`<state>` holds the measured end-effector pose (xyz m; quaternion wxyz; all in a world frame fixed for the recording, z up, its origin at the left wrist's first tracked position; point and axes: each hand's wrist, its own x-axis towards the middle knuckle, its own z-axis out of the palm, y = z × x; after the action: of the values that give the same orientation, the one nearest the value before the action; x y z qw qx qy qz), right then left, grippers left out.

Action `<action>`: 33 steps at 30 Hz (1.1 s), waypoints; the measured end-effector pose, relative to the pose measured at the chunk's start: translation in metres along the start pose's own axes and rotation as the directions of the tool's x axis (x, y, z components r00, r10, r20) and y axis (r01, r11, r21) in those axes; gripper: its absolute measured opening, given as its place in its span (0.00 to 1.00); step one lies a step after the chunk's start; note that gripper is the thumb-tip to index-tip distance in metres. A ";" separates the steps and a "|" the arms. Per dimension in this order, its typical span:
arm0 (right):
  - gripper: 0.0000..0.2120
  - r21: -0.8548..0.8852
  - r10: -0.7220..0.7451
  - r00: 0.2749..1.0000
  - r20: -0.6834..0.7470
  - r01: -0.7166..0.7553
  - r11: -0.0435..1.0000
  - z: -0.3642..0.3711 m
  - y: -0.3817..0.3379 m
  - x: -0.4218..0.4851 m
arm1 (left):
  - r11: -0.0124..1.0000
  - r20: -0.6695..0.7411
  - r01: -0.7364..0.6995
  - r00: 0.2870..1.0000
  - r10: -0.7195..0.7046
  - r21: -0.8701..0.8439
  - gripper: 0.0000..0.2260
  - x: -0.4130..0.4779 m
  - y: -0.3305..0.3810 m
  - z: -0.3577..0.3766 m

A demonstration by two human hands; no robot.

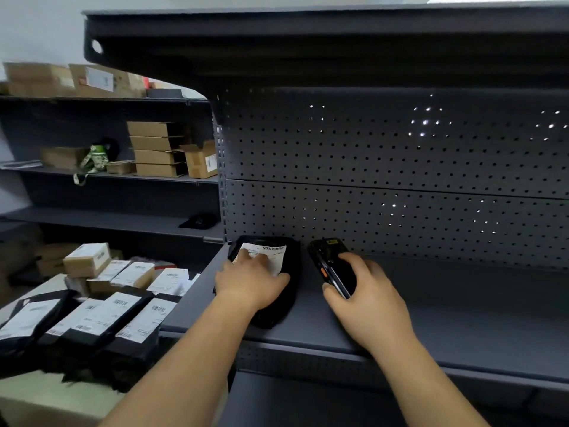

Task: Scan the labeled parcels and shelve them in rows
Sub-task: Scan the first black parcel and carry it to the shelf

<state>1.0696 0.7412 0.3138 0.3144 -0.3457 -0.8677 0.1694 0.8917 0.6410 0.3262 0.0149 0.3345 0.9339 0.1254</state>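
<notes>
The left hand [251, 280] presses flat-fingered on a black labeled parcel [278, 285] lying at the grey shelf's [462, 309] left end; the right hand [366, 294] grips a handheld scanner [331, 266] just beside it; more labeled parcels [92, 318] lie piled lower left.

This is a parcel storeroom. Dark grey metal shelving [431, 328] with a perforated back panel [400, 155] fills most of the view. More shelves of the same kind run along the wall to the left. Those hold plain cardboard boxes [154, 149], some stacked flat and some carrying white stickers. Low on the left lies a heap of black mailing bags [101, 322], each with a white barcode label, and small labelled cartons [87, 258] sit at the heap's far edge. One black bagged parcel [292, 257] with the same kind of label lies at the back left corner of the near shelf. Just beside it, the right hand [366, 297] holds a handheld scanner [334, 268].
</notes>
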 end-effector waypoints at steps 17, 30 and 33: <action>0.26 -0.039 0.066 0.997 -0.038 -0.068 0.997 -0.007 -0.022 -0.022 | 0.992 -0.106 -0.101 0.990 0.093 -0.077 0.34 0.015 -0.002 0.003; 0.27 0.140 -0.146 0.989 -0.016 0.147 0.979 0.007 -0.101 -0.082 | 0.904 -0.453 -0.405 0.837 0.307 -0.137 0.27 -0.097 -0.128 -0.029; 0.27 0.145 -0.212 0.977 0.010 0.208 0.967 0.031 -0.144 -0.094 | 0.916 -0.496 -0.372 0.830 0.255 -0.151 0.26 -0.110 -0.179 -0.039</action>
<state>1.0308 0.5709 0.3237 0.3434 -0.2263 -0.8890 0.2015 0.8618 0.4301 0.3143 -0.1901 0.4399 0.8192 0.3150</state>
